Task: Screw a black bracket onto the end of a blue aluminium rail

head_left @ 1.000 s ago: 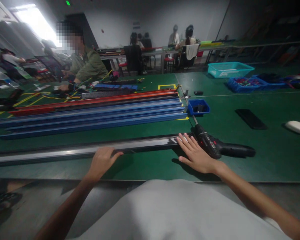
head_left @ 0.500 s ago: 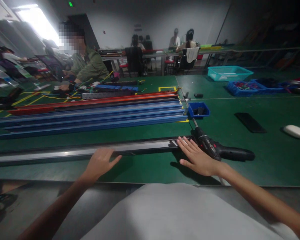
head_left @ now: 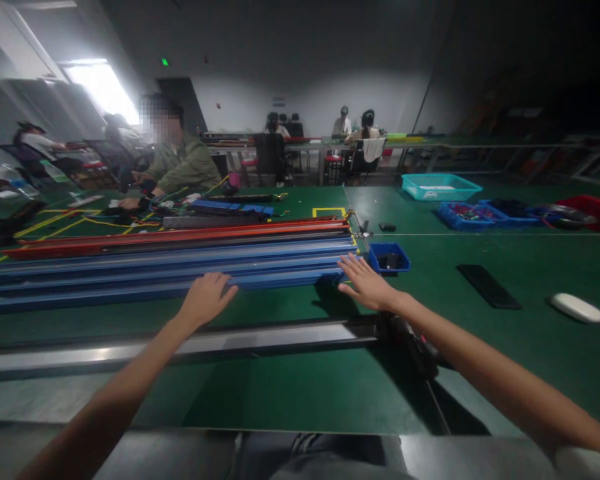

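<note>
Head view: a worker's left hand (head_left: 206, 298) and right hand (head_left: 367, 283) extend over a green counter (head_left: 455, 250), both ungripped, fingers spread, at the near side of the blue strips (head_left: 145, 277); contact cannot be told. A silvery rail (head_left: 280, 337) lies toward six o'clock. From the right hand, a drill (head_left: 413, 353), partly hidden, sits at five o'clock, a blue tub (head_left: 389, 257) at two.

The right hand (head_left: 370, 283) hides bits of the blue rails (head_left: 280, 279); just below it, the forearm (head_left: 460, 345) partly covers the drill (head_left: 414, 347).
</note>
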Available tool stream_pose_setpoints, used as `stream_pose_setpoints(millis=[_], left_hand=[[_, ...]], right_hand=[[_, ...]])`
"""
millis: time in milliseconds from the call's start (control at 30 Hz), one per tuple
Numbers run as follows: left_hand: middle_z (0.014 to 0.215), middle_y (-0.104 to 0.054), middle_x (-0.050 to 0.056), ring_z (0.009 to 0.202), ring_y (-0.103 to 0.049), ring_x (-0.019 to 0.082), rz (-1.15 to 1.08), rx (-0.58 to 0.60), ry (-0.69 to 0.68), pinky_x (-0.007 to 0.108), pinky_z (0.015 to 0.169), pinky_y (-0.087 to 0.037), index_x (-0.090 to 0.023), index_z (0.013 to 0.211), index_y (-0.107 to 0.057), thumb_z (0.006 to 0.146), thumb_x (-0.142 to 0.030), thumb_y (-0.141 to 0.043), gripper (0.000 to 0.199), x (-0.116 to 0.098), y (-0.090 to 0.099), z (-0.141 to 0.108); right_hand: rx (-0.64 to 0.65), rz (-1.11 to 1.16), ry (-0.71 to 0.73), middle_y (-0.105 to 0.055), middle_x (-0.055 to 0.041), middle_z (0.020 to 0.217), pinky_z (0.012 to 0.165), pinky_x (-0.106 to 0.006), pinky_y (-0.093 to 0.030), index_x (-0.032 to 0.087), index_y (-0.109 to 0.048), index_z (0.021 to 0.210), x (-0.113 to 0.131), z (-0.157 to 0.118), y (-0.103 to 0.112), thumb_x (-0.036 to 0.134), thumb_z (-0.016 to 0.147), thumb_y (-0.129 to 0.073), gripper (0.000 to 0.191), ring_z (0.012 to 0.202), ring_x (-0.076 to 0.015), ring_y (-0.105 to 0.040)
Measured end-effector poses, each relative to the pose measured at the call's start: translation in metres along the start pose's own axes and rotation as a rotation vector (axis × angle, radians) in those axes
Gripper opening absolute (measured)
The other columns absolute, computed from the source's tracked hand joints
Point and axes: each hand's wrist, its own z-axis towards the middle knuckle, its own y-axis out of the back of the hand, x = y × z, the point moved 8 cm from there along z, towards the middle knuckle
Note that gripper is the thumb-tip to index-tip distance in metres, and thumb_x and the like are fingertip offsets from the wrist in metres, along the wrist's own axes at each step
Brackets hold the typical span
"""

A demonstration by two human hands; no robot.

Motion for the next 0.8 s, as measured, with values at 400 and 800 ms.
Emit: stream_pose_setpoints(millis=[400, 800], left_hand=[[0.114, -0.081, 0.017, 0.108, -0.073, 0.032, -0.024, -0.060, 0.108, 0.044, 0.091, -0.056, -0.018, 0.109, -0.076, 0.110, -0.054, -0.041, 0.051, 0.012, -0.024, -0.008], [0.123, -0.082, 0.021, 0.116, -0.076, 0.038, -0.076, 0.013, 0.121, 0.053, 0.102, -0.058, -0.014, 0.123, -0.078, 0.106, -0.063, -0.039, 0.065, 0.028, -0.049, -0.008]], right_hand=[[-0.055, 0.210, -0.075, -0.086, -0.0125, 0.105, 0.084, -0.030, -0.055, 0.016, -0.082, 0.101, -0.042, 0.049, -0.027, 0.024, 0.107, -0.061, 0.024, 0.093, -0.0244, -0.077], [-0.047, 0.256, -0.134, -0.085, -0.0108, 0.096, 0.079, -0.028, -0.051, 0.014, -0.083, 0.094, -0.056, 0.044, -0.024, 0.020, 0.103, -0.063, 0.023, 0.085, -0.0219, -0.074]])
